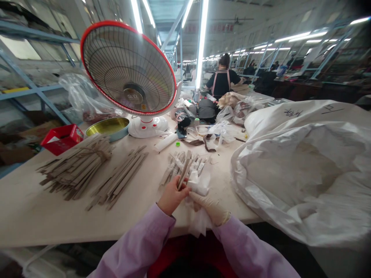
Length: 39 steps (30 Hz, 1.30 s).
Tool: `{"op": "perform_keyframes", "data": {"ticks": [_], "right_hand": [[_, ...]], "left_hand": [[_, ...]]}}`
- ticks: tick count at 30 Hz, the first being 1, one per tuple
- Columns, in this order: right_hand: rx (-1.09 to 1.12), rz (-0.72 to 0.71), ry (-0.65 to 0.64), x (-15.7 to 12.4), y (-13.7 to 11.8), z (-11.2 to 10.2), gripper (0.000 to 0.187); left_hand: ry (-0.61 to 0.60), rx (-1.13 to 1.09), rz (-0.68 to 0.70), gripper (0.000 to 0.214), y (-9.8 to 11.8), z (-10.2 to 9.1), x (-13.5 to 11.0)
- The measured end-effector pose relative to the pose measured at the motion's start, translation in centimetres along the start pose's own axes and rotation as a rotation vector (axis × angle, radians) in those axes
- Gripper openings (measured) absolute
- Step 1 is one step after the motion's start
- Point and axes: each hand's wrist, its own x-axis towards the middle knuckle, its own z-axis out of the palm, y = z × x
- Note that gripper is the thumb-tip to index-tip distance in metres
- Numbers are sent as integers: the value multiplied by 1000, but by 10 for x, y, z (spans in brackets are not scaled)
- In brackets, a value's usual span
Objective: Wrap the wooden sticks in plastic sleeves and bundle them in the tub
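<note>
My bare left hand (pixel 172 196) is closed around a few thin grey-brown strips (pixel 185 170) that point up and away from me. My right hand (pixel 213 209), in a pale glove, pinches a clear plastic bag (pixel 200 183) just beside the left fingers. Part of the plastic hangs below the hands at the table's front edge. Behind the hands lie several more strips (pixel 171 170), some wrapped in plastic. To the left is a loose row of flat strips (pixel 121 177), and beyond it a tied bundle of similar strips (pixel 75 166).
A round heater (pixel 131 77) with a red rim stands on the table (pixel 150 220), beside a gold-lined bowl (pixel 110 129) and a red box (pixel 62 139). A large white sack (pixel 290 173) takes up the right side. Plastic and clutter lie at the back; a person (pixel 222 79) is beyond.
</note>
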Motion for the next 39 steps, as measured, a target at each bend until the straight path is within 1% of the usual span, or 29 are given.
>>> {"op": "perform_keyframes", "data": {"ticks": [4,8,11,14,16,19,21,22,24,26,28,34,37,39], "right_hand": [[34,83,-38,2,12,3,33],[-8,75,-63,3,15,5,29],[20,122,-99,3,9,3,27],[190,141,-45,5,-5,-4,27],[310,114,37,9,-15,-10,28],[386,123,146,17,-24,-18,29],[386,151,151,20,-26,-22,34],[383,144,139,22,-26,-22,35],[379,91,118,23,-26,-22,35],[374,23,106,23,-26,-20,34],[369,-8,96,22,-27,-18,34],[384,-82,120,20,-28,-15,31],[299,-129,125,17,-24,-15,30],[186,-131,92,14,-19,-13,29]], "left_hand": [[19,138,30,22,-2,-5,0],[36,267,72,17,-7,-4,-1],[19,274,100,17,-5,-6,-2],[-12,246,111,22,-3,-11,-9],[-68,209,79,26,-4,-13,-17],[-211,134,3,31,-10,-13,-30],[-270,99,-46,34,-13,-11,-38],[-279,87,-70,35,-14,-9,-40],[-258,61,-120,38,-14,-5,-42],[-244,29,-169,41,-12,-1,-41],[-231,-11,-203,42,-10,2,-38],[-263,-112,-285,39,-11,10,-32],[-255,-110,-290,36,-13,12,-31],[-250,-110,-295,34,-12,11,-28]]}}
